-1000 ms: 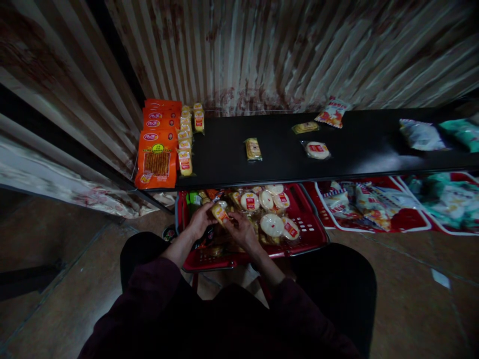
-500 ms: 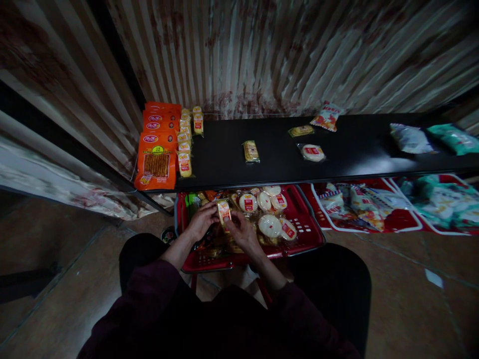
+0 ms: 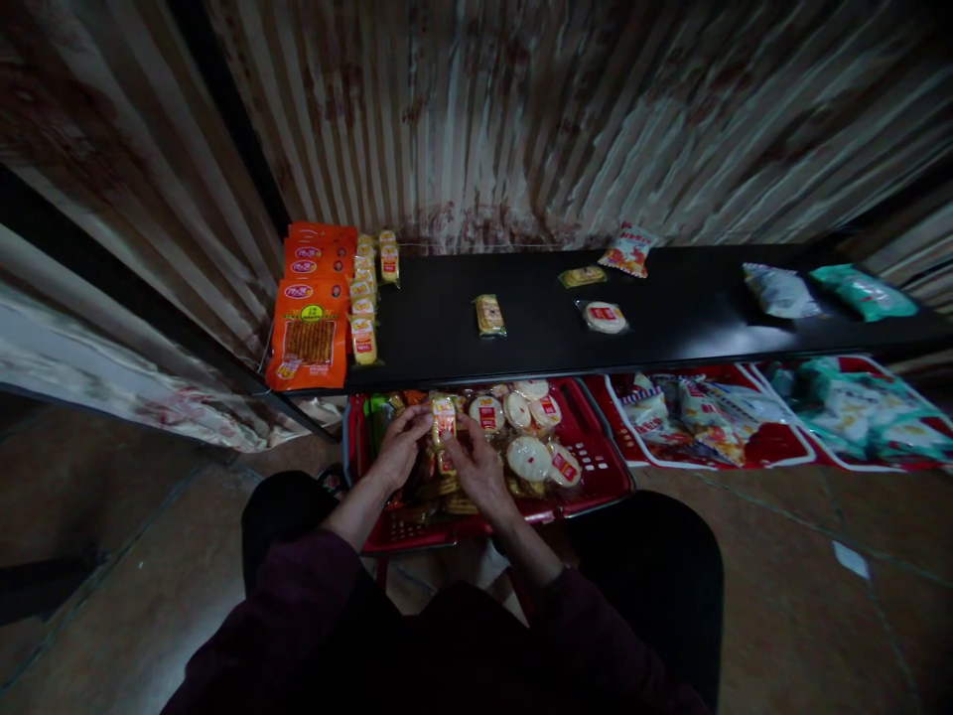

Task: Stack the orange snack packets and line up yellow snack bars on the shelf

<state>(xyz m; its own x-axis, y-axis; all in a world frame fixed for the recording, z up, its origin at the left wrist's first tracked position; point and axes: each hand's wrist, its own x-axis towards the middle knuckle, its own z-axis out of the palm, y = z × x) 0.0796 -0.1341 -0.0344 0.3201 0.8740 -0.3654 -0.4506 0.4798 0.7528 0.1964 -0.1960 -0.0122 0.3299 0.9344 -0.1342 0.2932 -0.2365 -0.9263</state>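
Observation:
Between my two hands is a small yellow cracker packet [image 3: 444, 419] with a red and white label, held upright above the red basket [image 3: 614, 475]. My left hand [image 3: 400, 445] pinches its left edge; my right hand [image 3: 480, 465] has its fingers closed on the right side. Round white rice cracker packs [image 3: 529, 458] lie in the basket to the right of my right hand, and more yellow packets [image 3: 447, 492] lie beneath my hands. On the black shelf [image 3: 424, 348], a row of yellow packets [image 3: 363, 340] stands beside orange snack bags [image 3: 308, 333].
Single packets [image 3: 489, 315] and a round pack [image 3: 604, 317] lie mid-shelf. A red-and-white bag [image 3: 626, 249], a pale bag [image 3: 780, 291] and a green bag [image 3: 864, 291] are further right. Two bag-filled baskets [image 3: 715, 461] sit beneath. A curtain [image 3: 483, 119] hangs behind.
The camera view has shifted slightly, so the shelf and its goods appear lower and, on the right, further left. Both hands still hold the yellow packet over the basket.

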